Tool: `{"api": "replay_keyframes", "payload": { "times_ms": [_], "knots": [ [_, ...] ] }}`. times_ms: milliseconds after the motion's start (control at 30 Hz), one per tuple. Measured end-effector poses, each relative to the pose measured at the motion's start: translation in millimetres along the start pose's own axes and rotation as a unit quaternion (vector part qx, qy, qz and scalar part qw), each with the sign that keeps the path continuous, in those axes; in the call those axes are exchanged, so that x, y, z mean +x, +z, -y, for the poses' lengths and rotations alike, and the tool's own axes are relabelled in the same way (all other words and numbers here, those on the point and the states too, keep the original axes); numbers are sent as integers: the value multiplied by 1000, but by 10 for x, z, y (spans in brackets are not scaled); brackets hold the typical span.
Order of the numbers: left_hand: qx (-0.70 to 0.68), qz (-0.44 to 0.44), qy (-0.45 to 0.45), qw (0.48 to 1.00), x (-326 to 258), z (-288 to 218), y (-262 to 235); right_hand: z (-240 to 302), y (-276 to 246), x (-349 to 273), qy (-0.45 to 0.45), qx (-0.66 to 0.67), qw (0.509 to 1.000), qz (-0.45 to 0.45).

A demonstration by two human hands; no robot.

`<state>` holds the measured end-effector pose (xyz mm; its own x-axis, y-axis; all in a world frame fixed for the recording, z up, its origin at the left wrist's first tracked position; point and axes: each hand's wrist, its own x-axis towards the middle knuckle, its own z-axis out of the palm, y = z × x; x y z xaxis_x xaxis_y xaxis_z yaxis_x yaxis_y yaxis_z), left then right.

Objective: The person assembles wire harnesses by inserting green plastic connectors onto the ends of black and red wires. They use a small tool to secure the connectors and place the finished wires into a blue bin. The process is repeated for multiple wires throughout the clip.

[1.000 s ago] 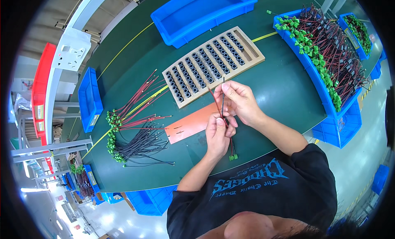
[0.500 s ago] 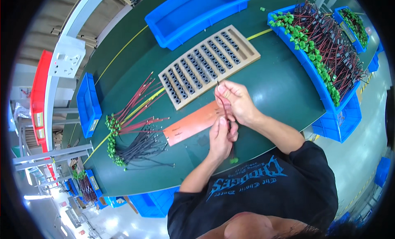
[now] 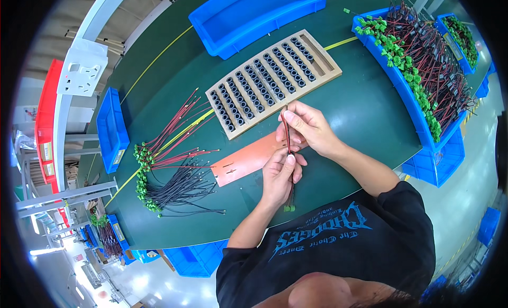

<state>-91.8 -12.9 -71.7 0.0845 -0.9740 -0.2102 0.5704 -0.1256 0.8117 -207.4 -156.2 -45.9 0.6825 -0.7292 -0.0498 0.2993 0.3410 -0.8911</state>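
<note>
Both hands are closed on one slim pair of wires (image 3: 288, 132), red and black, held lengthwise over the counter (image 3: 365, 117). The left hand (image 3: 278, 180) grips it low: the thumb presses on the wires from above, with the other fingers curled underneath. The right hand (image 3: 313, 131) pinches the far end between thumb and forefinger, and the tips show just past those fingers. Between the two grips the wires run nearly straight, side by side. Below the left hand they come out again and end in a green plug (image 3: 289, 208), which hangs free of the fingers on the side toward the person's body. A dark bit shows at the left thumb, too small to tell what it is.

Partly behind the hands, an orange strip (image 3: 246, 161) lies on the counter. Just past the right fingertips is a wooden rack (image 3: 332, 70) with rows of black rings. Well to the left lie red wires (image 3: 172, 125) and black wires (image 3: 182, 190), their green plugs (image 3: 142, 167) bunched together. Well to the right, a blue bin (image 3: 382, 73) is heaped with similar wires.
</note>
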Motion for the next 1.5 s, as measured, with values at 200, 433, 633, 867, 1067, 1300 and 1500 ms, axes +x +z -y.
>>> {"api": "replay_keyframes", "payload": {
  "times_ms": [200,433,633,867,1067,1300,1500],
  "knots": [
    [-25,10,-20,999,-12,10,-33,-48,-33,-23,16,-22,1000,9],
    [3,45,-34,998,-15,26,-50,-54,-43,19,76,-21,995,-54],
    [79,54,-18,995,-28,56,-47,-63,16,10,77,38,994,-62],
    [101,81,-14,991,11,28,-129,-171,-62,30,-4,-29,999,-31],
    [294,104,90,946,-29,-53,-173,106,-191,-529,-118,-460,877,70],
    [471,28,323,821,-79,-33,-134,2046,-1319,-1338,-163,-347,853,-354],
    [502,84,338,792,-24,91,-65,2932,-2914,-1672,-8,-395,779,-487]
  ]
}}
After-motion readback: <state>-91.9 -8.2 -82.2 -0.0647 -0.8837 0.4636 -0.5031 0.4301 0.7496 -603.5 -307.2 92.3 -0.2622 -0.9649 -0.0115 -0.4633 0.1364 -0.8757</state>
